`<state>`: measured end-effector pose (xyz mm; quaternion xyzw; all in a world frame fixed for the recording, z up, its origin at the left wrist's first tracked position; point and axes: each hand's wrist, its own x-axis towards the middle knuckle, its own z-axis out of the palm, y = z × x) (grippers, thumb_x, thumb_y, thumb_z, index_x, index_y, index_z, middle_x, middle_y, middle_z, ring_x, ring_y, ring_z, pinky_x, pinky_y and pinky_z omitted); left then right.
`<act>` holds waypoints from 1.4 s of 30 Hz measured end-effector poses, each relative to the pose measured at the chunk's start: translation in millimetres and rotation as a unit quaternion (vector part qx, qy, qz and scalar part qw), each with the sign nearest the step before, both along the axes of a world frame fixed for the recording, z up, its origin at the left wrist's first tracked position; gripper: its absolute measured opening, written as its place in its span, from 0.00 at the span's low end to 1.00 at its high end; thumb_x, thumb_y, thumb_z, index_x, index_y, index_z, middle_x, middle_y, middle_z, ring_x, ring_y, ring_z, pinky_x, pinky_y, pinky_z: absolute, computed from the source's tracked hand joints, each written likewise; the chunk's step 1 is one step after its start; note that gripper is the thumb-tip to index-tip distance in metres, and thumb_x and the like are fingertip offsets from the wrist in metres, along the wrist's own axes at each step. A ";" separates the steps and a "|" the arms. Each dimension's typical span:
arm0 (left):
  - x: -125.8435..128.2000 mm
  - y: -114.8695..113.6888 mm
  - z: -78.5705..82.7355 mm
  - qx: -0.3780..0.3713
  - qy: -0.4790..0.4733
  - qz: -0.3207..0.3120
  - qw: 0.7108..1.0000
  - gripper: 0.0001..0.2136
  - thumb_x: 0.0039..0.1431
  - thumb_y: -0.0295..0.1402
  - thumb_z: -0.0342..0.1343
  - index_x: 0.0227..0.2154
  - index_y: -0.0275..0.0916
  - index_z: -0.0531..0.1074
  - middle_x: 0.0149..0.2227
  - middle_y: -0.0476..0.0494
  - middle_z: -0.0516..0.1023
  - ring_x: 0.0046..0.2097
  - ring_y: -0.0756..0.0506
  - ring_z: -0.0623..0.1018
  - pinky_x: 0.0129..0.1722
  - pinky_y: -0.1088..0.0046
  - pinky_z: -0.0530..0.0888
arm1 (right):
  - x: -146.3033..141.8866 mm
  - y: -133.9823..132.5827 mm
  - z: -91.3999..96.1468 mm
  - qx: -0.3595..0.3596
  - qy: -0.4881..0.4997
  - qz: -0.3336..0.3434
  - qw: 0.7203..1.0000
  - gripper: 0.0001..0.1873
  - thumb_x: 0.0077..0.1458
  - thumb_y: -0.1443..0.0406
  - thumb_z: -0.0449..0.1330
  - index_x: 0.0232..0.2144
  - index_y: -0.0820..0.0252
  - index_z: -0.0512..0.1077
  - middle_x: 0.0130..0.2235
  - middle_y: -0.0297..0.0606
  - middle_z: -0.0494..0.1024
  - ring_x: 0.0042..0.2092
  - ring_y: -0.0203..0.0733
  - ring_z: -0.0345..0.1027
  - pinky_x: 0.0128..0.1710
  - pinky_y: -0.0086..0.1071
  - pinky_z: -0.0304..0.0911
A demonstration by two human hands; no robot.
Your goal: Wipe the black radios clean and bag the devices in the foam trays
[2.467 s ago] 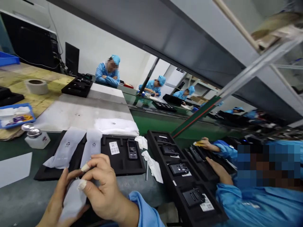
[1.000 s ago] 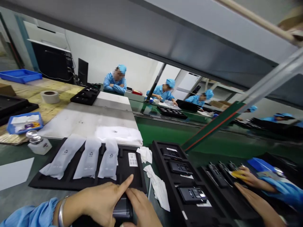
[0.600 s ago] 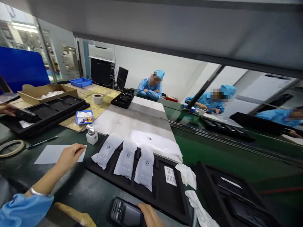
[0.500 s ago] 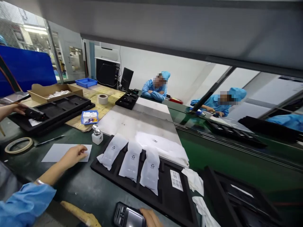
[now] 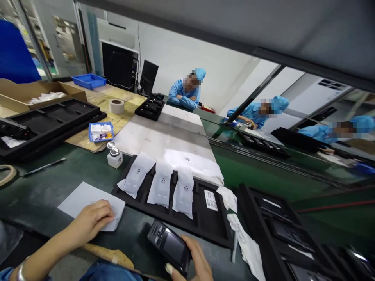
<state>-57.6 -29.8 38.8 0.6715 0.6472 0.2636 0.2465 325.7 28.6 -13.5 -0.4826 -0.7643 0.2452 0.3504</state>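
Note:
My right hand (image 5: 195, 261) grips a black keypad phone (image 5: 171, 246) low in the view, just in front of a black foam tray (image 5: 205, 222). That tray holds three white bagged items (image 5: 160, 185) and a small label (image 5: 210, 200). My left hand (image 5: 92, 218) rests with curled fingers on a white sheet of paper (image 5: 84, 201) on the green bench, left of the tray.
A second black tray with phones (image 5: 281, 230) lies at the right, crumpled white wipes (image 5: 246, 244) beside it. A small white dispenser bottle (image 5: 114, 156), a pen (image 5: 43, 167), a tape ring (image 5: 6, 173), a blue bin (image 5: 100, 132) and more trays (image 5: 47, 121) sit at the left. People in blue sit across the conveyor.
My left hand left the phone and reached left onto the white paper. My right hand kept the phone and lifted it higher into view. My view swung left.

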 end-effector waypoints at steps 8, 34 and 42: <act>81.5 23.2 -41.4 0.036 -0.034 -0.081 0.995 0.12 0.70 0.34 0.51 0.32 0.43 0.76 0.35 0.47 0.76 0.40 0.46 0.76 0.40 0.72 0.73 | -12.5 -5.6 19.1 0.114 -0.083 0.039 0.989 0.32 0.58 0.55 0.65 0.61 0.58 0.63 0.50 0.48 0.76 0.49 0.54 0.73 0.46 0.46 0.74; 70.5 12.4 -58.4 0.046 -0.216 0.013 0.975 0.17 0.74 0.39 0.44 0.58 0.49 0.73 0.60 0.47 0.76 0.63 0.45 0.73 0.64 0.64 0.70 | -53.4 12.0 26.2 -0.054 -0.095 0.207 0.972 0.43 0.39 0.62 0.77 0.57 0.58 0.67 0.52 0.47 0.75 0.53 0.57 0.69 0.56 0.51 0.65; 93.7 -8.9 -39.9 0.156 -0.024 -0.021 0.987 0.13 0.67 0.36 0.58 0.53 0.48 0.73 0.47 0.44 0.77 0.49 0.44 0.75 0.49 0.67 0.76 | -61.9 12.3 20.5 -0.042 -0.090 0.206 0.974 0.43 0.40 0.65 0.75 0.58 0.58 0.65 0.53 0.47 0.74 0.53 0.56 0.68 0.57 0.52 0.64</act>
